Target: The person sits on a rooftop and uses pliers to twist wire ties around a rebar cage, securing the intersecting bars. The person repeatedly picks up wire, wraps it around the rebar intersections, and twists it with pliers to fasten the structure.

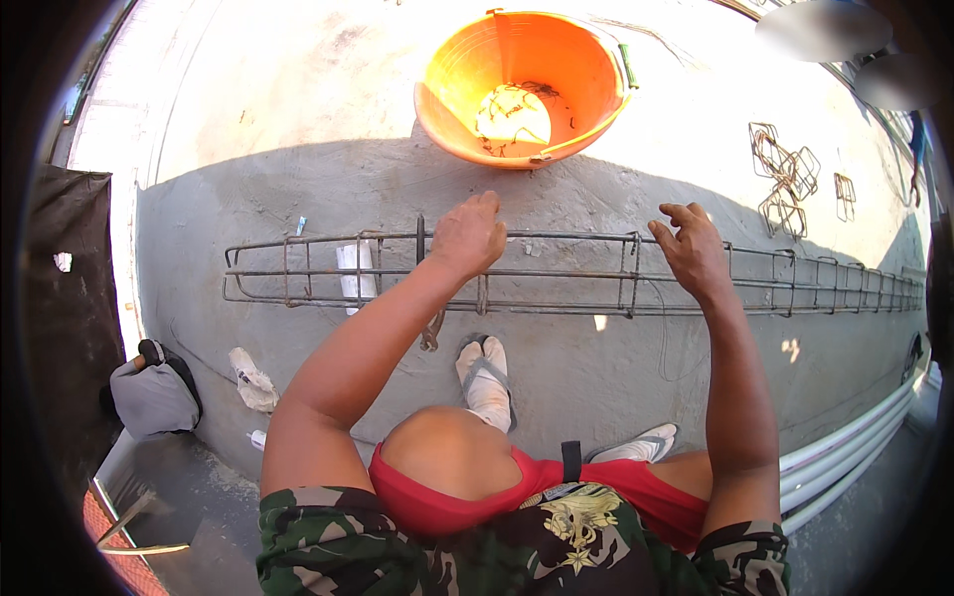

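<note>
**Left fingers (484,203) bunched, right fingers (679,211) bent with the thumb apart, both at the cage (571,273)**

The cage, steel bars with square ties, lies on the floor (556,397) crosswise in front of you, from near the floor's left edge to close by its right edge. Your left hand (469,238) is over its far bar; cannot tell what, if anything, the fingers pinch. Your right hand (694,253) is at the same bar, well to the right; a gap shows between thumb and forefinger.

Dark rod (420,236) across the far bar, just beside your left hand. White roll (356,273) at the cage's left part. Beyond the cage, an orange bucket (581,74), dark wire bits inside. Wire ties (785,174) heaped toward the floor's far right corner, a separate tie (844,197) near them. White pipes (845,452) along the floor's near right edge.
</note>
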Tool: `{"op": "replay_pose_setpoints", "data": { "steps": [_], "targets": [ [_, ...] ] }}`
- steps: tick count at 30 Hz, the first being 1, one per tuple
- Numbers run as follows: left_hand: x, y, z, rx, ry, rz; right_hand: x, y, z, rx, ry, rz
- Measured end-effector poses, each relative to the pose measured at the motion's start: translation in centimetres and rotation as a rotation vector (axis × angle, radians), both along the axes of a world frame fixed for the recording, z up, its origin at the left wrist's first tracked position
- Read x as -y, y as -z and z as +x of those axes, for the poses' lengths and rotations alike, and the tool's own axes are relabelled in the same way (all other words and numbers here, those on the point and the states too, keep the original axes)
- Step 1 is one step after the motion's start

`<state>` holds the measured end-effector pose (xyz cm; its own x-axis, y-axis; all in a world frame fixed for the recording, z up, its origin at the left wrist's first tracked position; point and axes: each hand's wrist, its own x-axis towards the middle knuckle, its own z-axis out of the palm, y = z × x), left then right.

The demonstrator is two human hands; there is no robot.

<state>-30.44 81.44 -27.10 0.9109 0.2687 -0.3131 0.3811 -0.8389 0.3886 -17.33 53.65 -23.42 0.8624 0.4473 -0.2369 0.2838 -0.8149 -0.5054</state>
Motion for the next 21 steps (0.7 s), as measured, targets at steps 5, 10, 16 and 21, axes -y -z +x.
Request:
{"op": "replay_pose_setpoints", "data": {
  "steps": [5,10,16,21],
  "targets": [
    [-3.1,-1.4,-8.6,-0.394,-0.303,0.229,-2.8,-0.5,-0.1,-0.019,-0.173,0.049],
    [-2.2,2.5,-10.8,-0.294,-0.382,0.158,-6.8,-1.7,-1.6,-0.087,-0.418,-0.076],
    [-2.4,-4.2,-7.4,-0.04,-0.055,-0.239,-11.1,-3.6,-4.1,0.575,-0.827,0.048],
    [1.2,-9.1,3.5,0.165,0.448,-0.362,-10.0,-7.0,-2.9,0.249,-0.702,-0.298]
  ]
}}
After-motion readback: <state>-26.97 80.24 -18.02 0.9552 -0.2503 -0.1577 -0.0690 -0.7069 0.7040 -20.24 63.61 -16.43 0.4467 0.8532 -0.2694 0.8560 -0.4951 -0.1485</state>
